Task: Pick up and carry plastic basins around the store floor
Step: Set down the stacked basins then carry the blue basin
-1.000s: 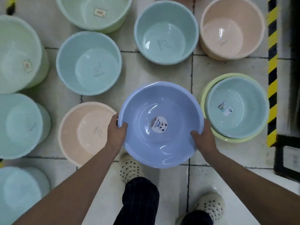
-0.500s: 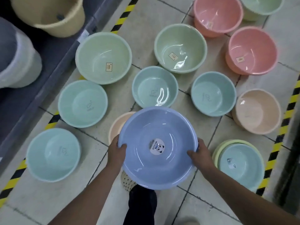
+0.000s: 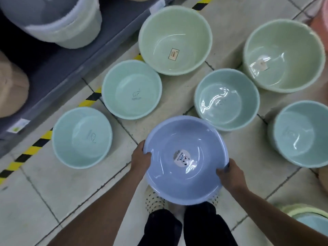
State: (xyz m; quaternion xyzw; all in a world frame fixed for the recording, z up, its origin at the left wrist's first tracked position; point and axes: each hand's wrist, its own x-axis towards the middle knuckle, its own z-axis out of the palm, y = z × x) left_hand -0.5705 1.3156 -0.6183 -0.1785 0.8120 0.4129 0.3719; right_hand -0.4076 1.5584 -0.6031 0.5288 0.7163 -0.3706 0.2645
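Note:
A lavender-blue plastic basin point(image 3: 186, 139) with a round panda sticker inside hangs in the air above my feet. My left hand point(image 3: 141, 159) grips its left rim, thumb curled over the edge. On the opposite rim my right hand point(image 3: 230, 176) holds on the same way. The basin sits level between both hands, over the tiled floor.
Several basins stand on the floor: teal ones point(image 3: 82, 137), point(image 3: 132, 89), point(image 3: 227, 99), point(image 3: 301, 134) and pale green ones point(image 3: 175, 39), point(image 3: 284, 55). A grey shelf point(image 3: 58, 63) with tubs and a yellow-black floor stripe point(image 3: 33, 148) run along the left. Bare tiles lie at lower left.
The view has swung left and closer to the shelf while I carry the blue basin; the pink and peach basins have left view. Both hands keep the same grip.

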